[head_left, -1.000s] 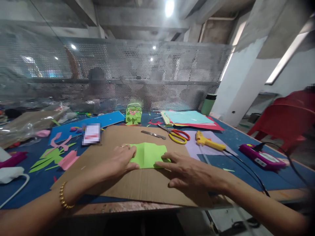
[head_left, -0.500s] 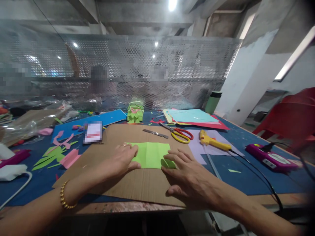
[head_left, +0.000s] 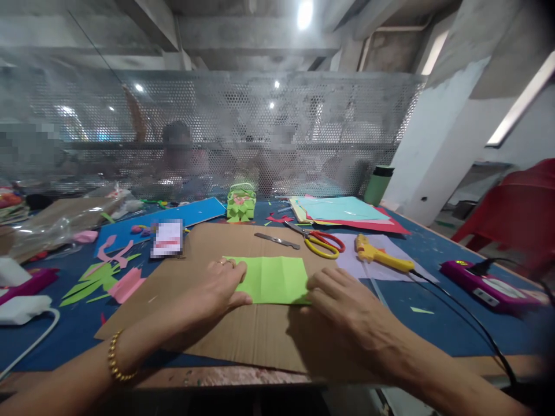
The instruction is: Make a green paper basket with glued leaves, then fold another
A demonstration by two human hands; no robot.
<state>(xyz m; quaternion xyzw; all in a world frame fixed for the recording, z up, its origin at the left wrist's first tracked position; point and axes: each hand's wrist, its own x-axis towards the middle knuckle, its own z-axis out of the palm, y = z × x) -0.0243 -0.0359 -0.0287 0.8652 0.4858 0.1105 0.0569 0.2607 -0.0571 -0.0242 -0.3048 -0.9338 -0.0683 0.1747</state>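
Observation:
A light green sheet of paper point(head_left: 277, 280) with upright crease lines lies on a brown cardboard sheet point(head_left: 243, 335). My left hand point(head_left: 225, 283) grips its left end, thumb at the lower edge and fingers over the top corner. At the right end, the curled fingers of my right hand point(head_left: 332, 292) close on the lower right corner; their tips are partly hidden. Just beyond the paper lie a flat metal blade point(head_left: 276, 240) and scissors point(head_left: 323, 244) with red and yellow handles.
A yellow glue gun point(head_left: 381, 254) rests on lilac paper point(head_left: 347, 245), its cord running right. Behind are stacked coloured sheets point(head_left: 347, 209), a green bottle point(head_left: 378, 186) and a small green paper basket point(head_left: 241, 203). Paper scraps point(head_left: 97, 280) lie left; a purple power strip point(head_left: 488, 286) sits right.
My right hand has shifted slightly right, its spread fingers now curled at the paper's edge. The paper's lifted right corner now lies flatter. My left hand keeps its place on the paper.

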